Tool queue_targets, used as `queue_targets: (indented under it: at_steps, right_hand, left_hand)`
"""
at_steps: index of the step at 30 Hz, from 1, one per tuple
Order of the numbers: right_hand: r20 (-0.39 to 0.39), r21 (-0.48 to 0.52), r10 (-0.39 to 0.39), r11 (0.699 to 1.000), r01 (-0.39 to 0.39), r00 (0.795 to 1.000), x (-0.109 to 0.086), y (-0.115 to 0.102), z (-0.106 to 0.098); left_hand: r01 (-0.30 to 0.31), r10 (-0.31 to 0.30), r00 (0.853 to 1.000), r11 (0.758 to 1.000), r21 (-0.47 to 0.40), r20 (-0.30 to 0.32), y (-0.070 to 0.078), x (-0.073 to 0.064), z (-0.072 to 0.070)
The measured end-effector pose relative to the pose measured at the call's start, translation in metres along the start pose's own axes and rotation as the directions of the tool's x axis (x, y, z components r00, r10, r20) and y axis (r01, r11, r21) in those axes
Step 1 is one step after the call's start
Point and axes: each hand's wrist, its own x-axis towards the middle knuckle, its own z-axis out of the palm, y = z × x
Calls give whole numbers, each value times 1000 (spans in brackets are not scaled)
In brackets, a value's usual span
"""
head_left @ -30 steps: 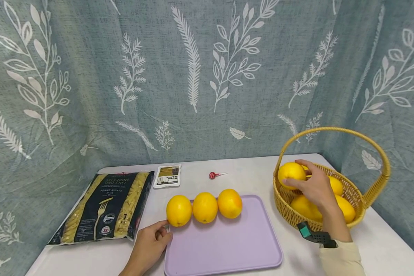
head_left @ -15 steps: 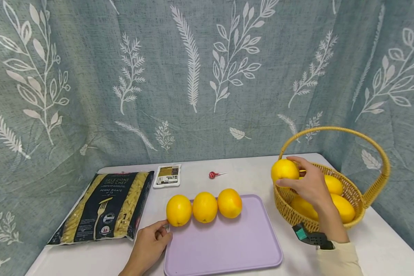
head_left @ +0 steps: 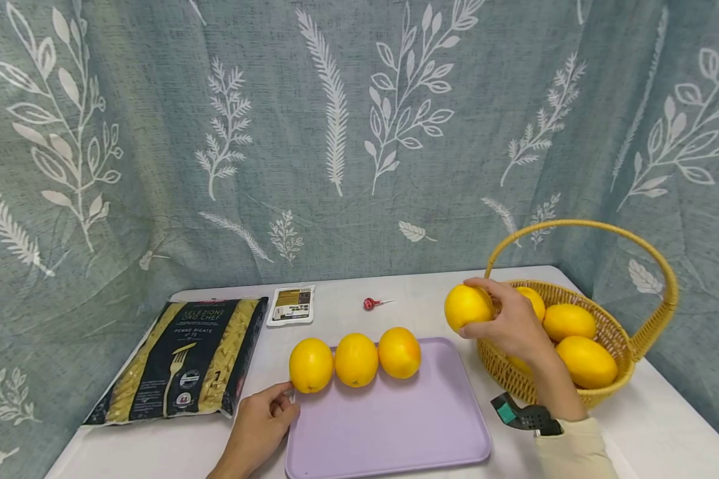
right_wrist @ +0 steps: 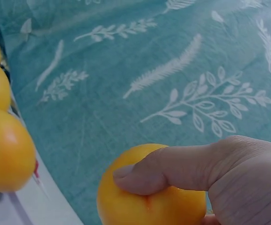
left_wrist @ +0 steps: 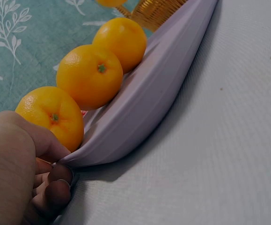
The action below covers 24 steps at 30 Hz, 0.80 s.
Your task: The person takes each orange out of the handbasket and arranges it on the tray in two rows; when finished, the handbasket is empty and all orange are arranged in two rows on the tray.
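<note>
Three oranges sit in a row along the far left of the lilac tray (head_left: 389,426): a left orange (head_left: 311,365), a middle orange (head_left: 356,360) and a right orange (head_left: 399,352). My left hand (head_left: 257,426) pinches the tray's left rim, thumb and fingertips on its edge, as the left wrist view also shows. Another orange (head_left: 467,309) is gripped by my right hand (head_left: 512,326), raised just left of the wicker basket (head_left: 497,366). In the right wrist view the thumb (right_wrist: 144,176) presses on that orange. Several yellow fruits (head_left: 586,361) lie in the basket, partly hidden by my right hand.
A bag of penne pasta (head_left: 182,359) lies at the left. Behind the tray are a small flat packet (head_left: 290,305) and a red lollipop (head_left: 369,304). The basket's tall handle (head_left: 593,225) arches above it. A patterned curtain (head_left: 359,133) hangs behind the table.
My right hand has lifted the orange out of the basket and carried it left past the basket's rim. The left hand and tray have not moved.
</note>
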Motion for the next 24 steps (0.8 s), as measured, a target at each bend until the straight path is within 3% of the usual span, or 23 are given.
queue_targets:
  at_steps: [9,24]
  right_hand:
    - [61,-92,-90,991,95,994,3,-3,21]
    - [143,-260,-74,960,109,987,3,-7,47]
  left_hand:
    - [1,-1,1000,1000,2,5,1,0,0]
    - [1,-1,1000,1000,-16,7,1,-1,-1]
